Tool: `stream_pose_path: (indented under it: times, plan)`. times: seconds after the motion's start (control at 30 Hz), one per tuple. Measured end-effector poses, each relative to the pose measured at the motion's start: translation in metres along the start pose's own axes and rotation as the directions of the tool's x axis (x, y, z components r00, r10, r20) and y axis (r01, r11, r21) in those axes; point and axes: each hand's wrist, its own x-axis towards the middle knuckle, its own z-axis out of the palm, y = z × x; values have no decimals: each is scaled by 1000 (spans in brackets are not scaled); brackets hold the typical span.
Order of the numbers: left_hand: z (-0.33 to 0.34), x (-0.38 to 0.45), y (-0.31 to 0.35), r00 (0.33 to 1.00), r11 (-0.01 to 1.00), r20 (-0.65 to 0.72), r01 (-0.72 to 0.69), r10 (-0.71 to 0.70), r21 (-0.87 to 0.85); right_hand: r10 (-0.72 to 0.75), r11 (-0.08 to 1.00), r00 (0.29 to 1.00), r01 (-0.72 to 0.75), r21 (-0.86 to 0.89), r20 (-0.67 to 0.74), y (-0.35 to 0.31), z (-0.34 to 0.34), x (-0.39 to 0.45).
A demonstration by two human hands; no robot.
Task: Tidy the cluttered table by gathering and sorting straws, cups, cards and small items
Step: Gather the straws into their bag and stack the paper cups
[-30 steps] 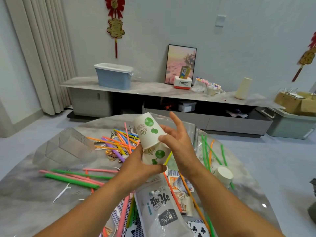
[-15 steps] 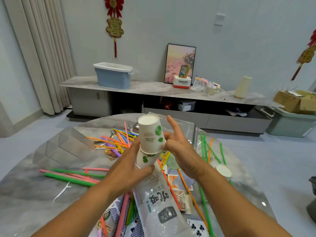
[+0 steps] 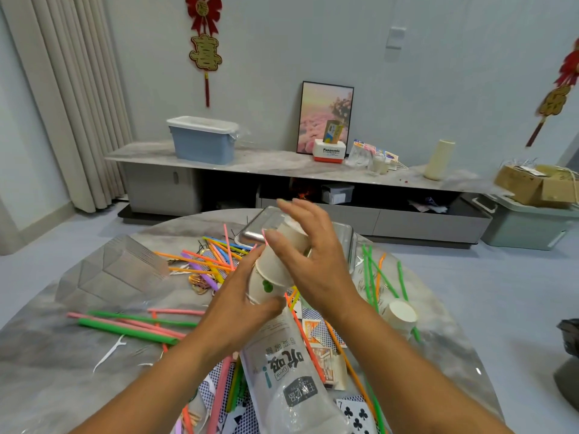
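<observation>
Left hand [image 3: 238, 311] wrapped round the lower of two nested paper cups [image 3: 272, 270], held tilted above the middle of the desk [image 3: 56, 364]. Right hand [image 3: 316, 261] against the upper cup, fingers spread and nearly straight, thumb on its side. Just below, a clear plastic bag [image 3: 288, 374] with printed lettering, lying over playing cards [image 3: 355, 415]. Beyond the hands, a metal tray [image 3: 250, 233]. Left of that, a scatter of coloured straws [image 3: 206, 261]. Right, near the rim, another paper cup on its side [image 3: 401, 314] among green straws [image 3: 372, 274].
</observation>
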Motion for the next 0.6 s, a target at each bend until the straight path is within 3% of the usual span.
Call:
stream_pose_path:
  times: [0.2,0.3,0.37,0.47,0.53,0.6]
  plan:
    - [6,6,8,986,957,103,153,-131,-245,132,987,989,-138,81,70,-4,7,-12]
    - [15,3,7,979,947,28,201,-201,-250,152,980,979,-167,109,133,-3,5,-18]
    - [22,2,6,968,936,-27,234,-250,-261,204,966,977,-210,147,57,3,3,-24]
    - [33,0,10,965,929,-45,235,-258,-287,306,951,930,-289,113,-202,22,-4,-36]
    - [39,-2,13,968,919,-26,230,-251,-320,323,937,898,-349,-35,-300,37,-14,-44]
    - [44,-3,17,967,919,-8,239,-254,-313,304,857,882,-418,-301,-360,53,-29,-52]
